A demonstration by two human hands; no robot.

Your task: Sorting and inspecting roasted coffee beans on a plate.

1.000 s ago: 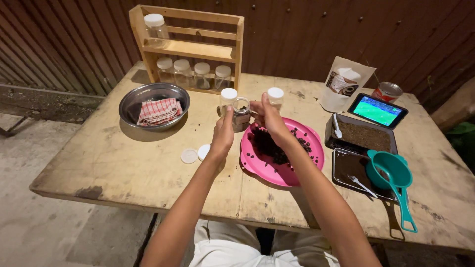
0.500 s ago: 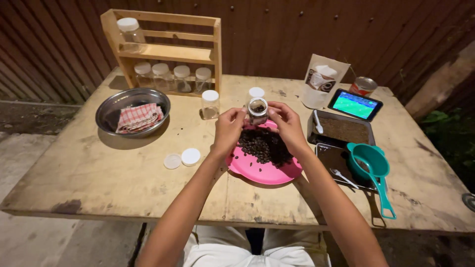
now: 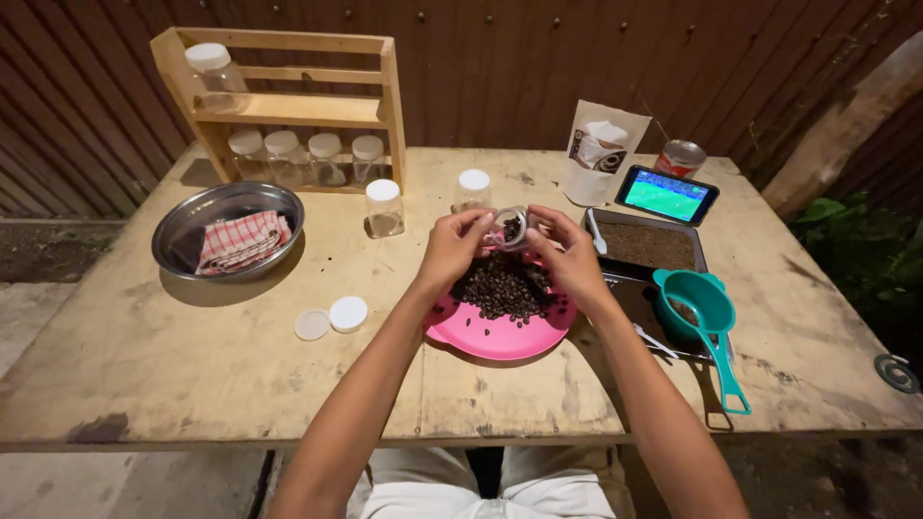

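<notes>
**Small jar held in both hands above a pink plate of dark beans**

Left hand (image 3: 450, 252) wrapped around the near-left side of a small clear jar (image 3: 511, 228), fingers curled on its wall. Right hand (image 3: 567, 258) closing in from the other side, fingertips at the jar's open mouth, thumb and forefinger pinched together there; impossible to tell whether anything small sits between them. Jar tilted with its mouth towards the camera, some dark beans visible inside, raised just above the far edge of the plate.

Directly beneath both hands, a round pink plate (image 3: 500, 338) heaped with dark beans (image 3: 500, 286), resting on the wooden worktop (image 3: 144, 375) close to the near edge. Left of the plate, two loose white lids (image 3: 330, 319) lying flat side by side. Beyond the hands, two capped jars (image 3: 384, 208) standing upright on the worktop, apart from each other. Further left, a metal bowl (image 3: 228, 231) holding a folded red-checked cloth (image 3: 242, 240). Behind it, at the back of the worktop, a wooden rack (image 3: 288, 106) with four capped jars on its lower shelf and one larger jar on the upper.

Right of the plate, a dark tray (image 3: 646, 245) of brown grounds with a white spoon at its edge, a teal strainer (image 3: 702, 312) just in front with its handle pointing towards the near edge. Behind the tray, a lit phone (image 3: 666, 195) propped up, a white pouch (image 3: 601, 154) and a tin can (image 3: 680, 158).
</notes>
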